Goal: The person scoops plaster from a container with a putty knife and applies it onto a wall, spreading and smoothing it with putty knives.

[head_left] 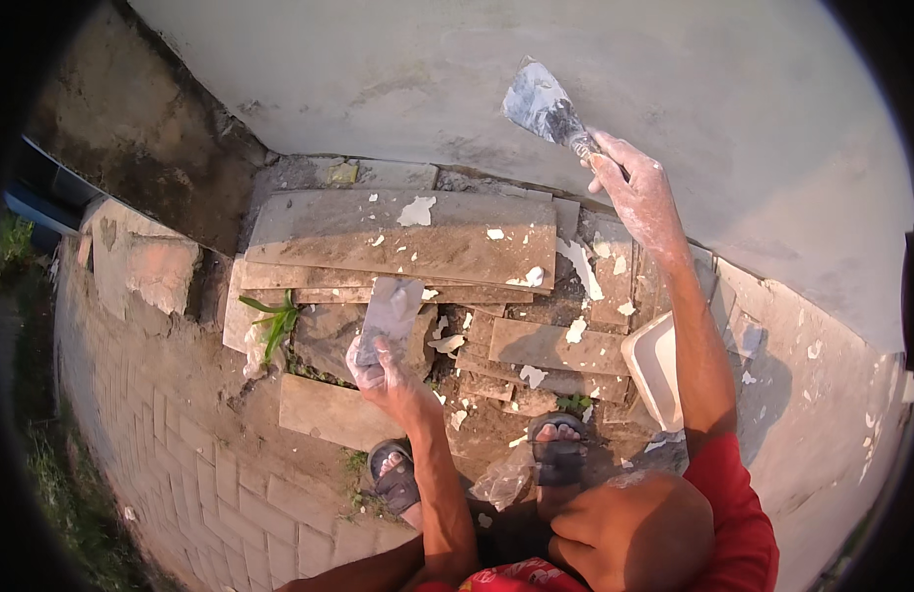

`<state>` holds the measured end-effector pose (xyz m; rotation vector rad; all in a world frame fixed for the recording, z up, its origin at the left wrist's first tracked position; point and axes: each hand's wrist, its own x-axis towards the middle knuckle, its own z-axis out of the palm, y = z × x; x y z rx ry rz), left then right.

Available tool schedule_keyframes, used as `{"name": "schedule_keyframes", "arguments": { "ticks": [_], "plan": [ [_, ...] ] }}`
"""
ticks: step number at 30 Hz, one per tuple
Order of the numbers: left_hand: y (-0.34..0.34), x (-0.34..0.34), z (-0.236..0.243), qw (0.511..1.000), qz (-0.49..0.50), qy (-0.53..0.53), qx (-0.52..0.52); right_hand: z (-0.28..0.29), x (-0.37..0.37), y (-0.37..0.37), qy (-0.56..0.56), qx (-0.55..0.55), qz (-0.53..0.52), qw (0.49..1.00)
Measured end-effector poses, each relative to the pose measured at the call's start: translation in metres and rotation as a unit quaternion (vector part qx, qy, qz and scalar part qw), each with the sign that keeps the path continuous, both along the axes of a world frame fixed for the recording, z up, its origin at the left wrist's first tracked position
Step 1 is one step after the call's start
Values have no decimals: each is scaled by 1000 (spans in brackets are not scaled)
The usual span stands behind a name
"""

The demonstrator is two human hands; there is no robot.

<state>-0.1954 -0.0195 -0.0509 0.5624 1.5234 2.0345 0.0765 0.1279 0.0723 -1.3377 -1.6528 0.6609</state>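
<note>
My right hand [639, 192], coated with white dust, grips a putty knife [539, 102] by its handle. The wide metal blade is smeared white and grey and points up and left, in front of the pale wall [378, 64]; whether it touches the wall, I cannot tell. Lower and to the left, my left hand [386, 380] is closed round the near end of a flat rectangular plate [392, 314], greyish, with some pale material on its far part. The fingers behind the plate are mostly hidden.
Stacked stone slabs [378, 232] with white flakes [417, 211] lie along the wall's foot. A white tray [656, 373] leans by my right forearm. A green plant [275, 322] grows left of the plate. Paving bricks [220, 483] spread lower left. My sandalled feet [557, 452] stand near rubble.
</note>
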Motion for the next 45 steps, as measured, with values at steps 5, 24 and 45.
{"name": "schedule_keyframes", "arguments": {
  "ticks": [5,24,45],
  "plan": [
    [-2,-6,16,996,56,-47,47,-26,55,11,-163,9,-129,978],
    [-8,-10,-9,999,16,-50,3,-54,-88,26,147,-16,-176,973],
    [-2,-2,-2,996,26,-71,38,-104,-86,33,-75,-60,-162,982]
  ]
}}
